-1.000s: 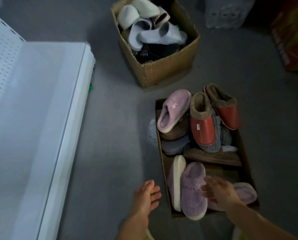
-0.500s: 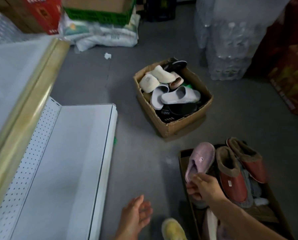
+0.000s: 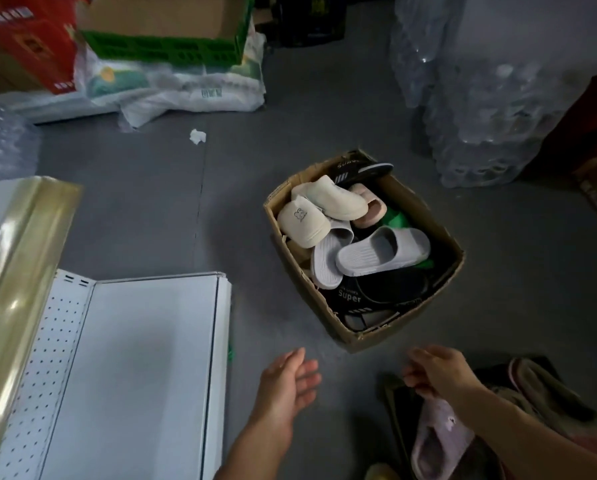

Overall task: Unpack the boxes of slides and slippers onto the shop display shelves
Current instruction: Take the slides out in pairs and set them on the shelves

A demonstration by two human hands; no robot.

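Lilac plush slipper (image 3: 439, 431) lies in the near right corner of the scene, in a dark cardboard box (image 3: 396, 403) of fleece-lined slippers, its long axis running from near to far with the toe end tucked under the right hand (image 3: 435, 370). That hand pinches the slipper's far end, fingers curled over it, so it is the nearer hand by far. The left hand (image 3: 290, 381) hovers over the grey floor (image 3: 144, 209) just left of the box, fingers spread and holding nothing. The white metal display shelf (image 3: 144, 368) with its perforated back panel lies further left, beyond the left hand, bare. So the slipper has to travel leftward across the body. Farther off, a brown cardboard box (image 3: 359, 327) of rubber slides sits untouched.
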